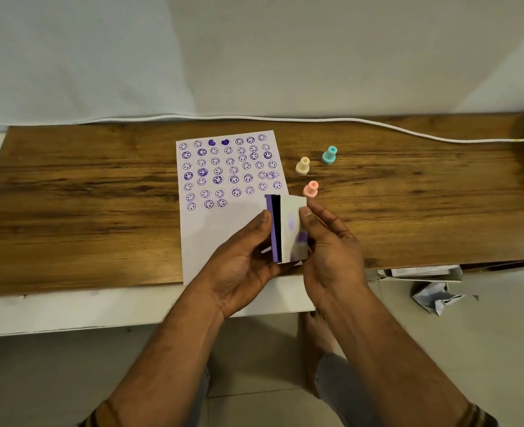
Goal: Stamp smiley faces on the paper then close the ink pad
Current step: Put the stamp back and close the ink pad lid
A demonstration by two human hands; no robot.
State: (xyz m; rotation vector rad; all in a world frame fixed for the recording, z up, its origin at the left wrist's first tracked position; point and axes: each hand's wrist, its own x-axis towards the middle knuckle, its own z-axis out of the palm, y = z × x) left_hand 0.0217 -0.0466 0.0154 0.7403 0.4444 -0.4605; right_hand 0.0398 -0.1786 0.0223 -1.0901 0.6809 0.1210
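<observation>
A white paper [211,238] lies on the wooden table, its upper part covered with several rows of purple smiley stamps. Above its lower right corner both hands hold the purple ink pad [287,229] upright, its pale lid part-way open with a dark gap showing. My left hand [242,263] cups the pad from the left, thumb on its purple edge. My right hand [331,241] grips the lid from the right. Three small stamps stand right of the paper: pink [311,189], cream [302,166] and teal [329,155].
The wooden table [85,195] has a white front ledge. A white cable [378,126] runs along its back edge by the wall. At the right, below the table, lie an open box [421,272] and crumpled paper [438,298]. My knees and a foot show below.
</observation>
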